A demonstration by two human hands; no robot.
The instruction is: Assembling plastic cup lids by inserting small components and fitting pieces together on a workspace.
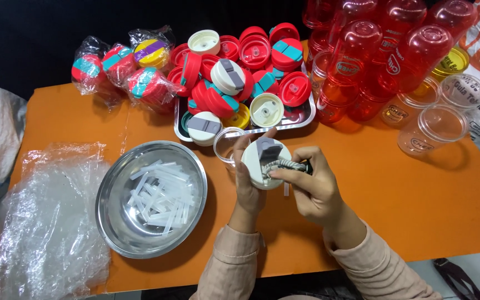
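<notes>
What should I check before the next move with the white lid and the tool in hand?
1. Left hand grips the round white plastic lid with grey flap: ok.
2. Right hand holds the dark ribbed-handled tool against the lid: ok.
3. Tool tip seated in the lid: cannot tell, fingers hide it.
4. Round steel bowl holds clear plastic sticks, beside the left hand: ok.
5. Rectangular steel tray holds more red and white lids: ok.
6. Clear ring lies partly behind the held lid: ok.
</notes>
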